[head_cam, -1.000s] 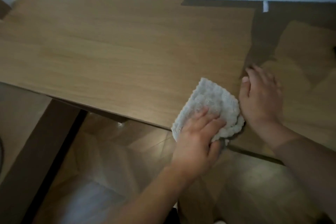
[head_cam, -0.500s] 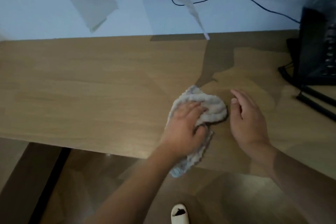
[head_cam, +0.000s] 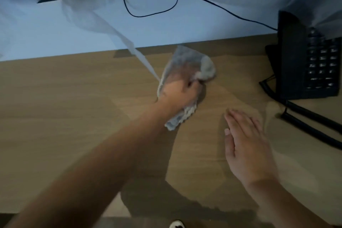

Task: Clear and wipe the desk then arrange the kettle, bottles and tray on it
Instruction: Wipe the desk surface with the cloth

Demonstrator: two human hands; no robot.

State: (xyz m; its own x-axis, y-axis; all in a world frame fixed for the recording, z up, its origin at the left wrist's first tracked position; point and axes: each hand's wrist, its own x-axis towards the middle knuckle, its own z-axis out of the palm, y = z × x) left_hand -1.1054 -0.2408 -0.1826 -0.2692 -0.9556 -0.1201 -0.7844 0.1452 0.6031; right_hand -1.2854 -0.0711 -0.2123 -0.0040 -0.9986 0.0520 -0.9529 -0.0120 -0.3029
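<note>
Centrally, our left hand [head_cam: 180, 91] bunches the cloth [head_cam: 187, 66] against the desk [head_cam: 55, 116]; our right hand [head_cam: 246, 146] lies spread flat, lower right. Soft and light, the cloth seems best gripped bunched.

Left hand [head_cam: 180, 92] presses a cloth [head_cam: 187, 66] on the desk [head_cam: 64, 107]; right hand [head_cam: 246, 144] lies flat.

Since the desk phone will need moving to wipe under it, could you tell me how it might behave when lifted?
The black desk phone looks rigid, so it should lift as one stiff piece. Its handset probably just rests in the cradle and might slip off if tilted. The coiled cord trailing over the wooden desk would likely drag or tug.
</note>
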